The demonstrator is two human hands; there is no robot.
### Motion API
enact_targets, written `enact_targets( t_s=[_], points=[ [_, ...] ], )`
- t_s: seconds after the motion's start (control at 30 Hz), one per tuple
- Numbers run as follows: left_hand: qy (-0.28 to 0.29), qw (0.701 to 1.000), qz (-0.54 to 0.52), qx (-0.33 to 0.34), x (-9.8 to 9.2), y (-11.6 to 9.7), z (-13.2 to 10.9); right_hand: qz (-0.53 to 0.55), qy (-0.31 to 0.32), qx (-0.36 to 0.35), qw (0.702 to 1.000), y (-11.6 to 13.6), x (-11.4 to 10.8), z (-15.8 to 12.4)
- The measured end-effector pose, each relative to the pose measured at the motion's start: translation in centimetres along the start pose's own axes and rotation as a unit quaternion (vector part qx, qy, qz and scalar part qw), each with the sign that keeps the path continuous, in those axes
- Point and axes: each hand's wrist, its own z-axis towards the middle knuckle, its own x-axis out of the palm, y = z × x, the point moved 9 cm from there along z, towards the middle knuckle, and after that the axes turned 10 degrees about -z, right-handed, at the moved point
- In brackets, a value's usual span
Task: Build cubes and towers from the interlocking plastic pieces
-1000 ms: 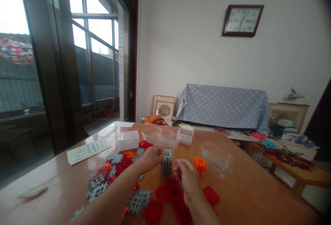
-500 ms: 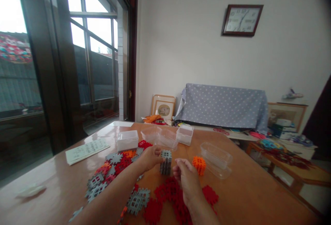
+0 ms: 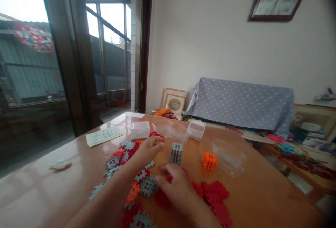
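Note:
A stack of grey interlocking plastic pieces (image 3: 176,153) stands upright on the table, with neither hand touching it. My left hand (image 3: 152,147) hovers just left of the stack, fingers loosely extended and nothing visible in them. Nearer to me, my right hand (image 3: 177,186) is over the loose pieces, thumb and forefinger apart. Its fingertips are beside a grey window-patterned piece (image 3: 148,185); whether they touch it is unclear. Red pieces (image 3: 214,196) lie right of that hand, and some red shows beneath it. An orange block of joined pieces (image 3: 209,161) sits farther right.
A mixed pile of grey, red and orange pieces (image 3: 112,163) spreads along my left forearm. White boxes (image 3: 140,130) (image 3: 196,130) and clear plastic containers (image 3: 228,156) stand toward the back and right. A paper sheet (image 3: 103,136) and a crumpled wrapper (image 3: 60,164) lie at left.
My left hand has drawn away from the grey stack. My right hand has moved from beside the stack toward me and left, over the loose pieces. The view has shifted.

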Motion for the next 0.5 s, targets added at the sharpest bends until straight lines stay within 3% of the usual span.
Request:
enact_targets(
  t_s=[0.13, 0.23, 0.3, 0.4, 0.5],
  points=[
    [-0.05, 0.997, -0.061, 0.007, -3.1, -0.3, -0.9, -0.133, 0.165, -0.19, 0.959, 4.6, 6.3, -3.1],
    [-0.104, 0.993, -0.06, 0.008, -6.5, 0.0, -1.1, -0.23, 0.185, -0.238, 0.925, 4.0, 11.3, -4.5],
    [-0.173, 0.984, -0.025, 0.024, -9.4, -0.2, -1.4, -0.247, 0.197, -0.265, 0.911, 3.3, 14.2, -5.0],
    [-0.279, 0.958, 0.061, 0.04, -13.2, -0.6, -2.2, -0.263, 0.175, -0.254, 0.914, 1.9, 15.6, -4.5],
    [-0.321, 0.938, 0.124, 0.023, -15.2, -0.1, -2.7, -0.258, 0.179, -0.218, 0.924, 1.0, 14.2, -3.4]
  ],
)
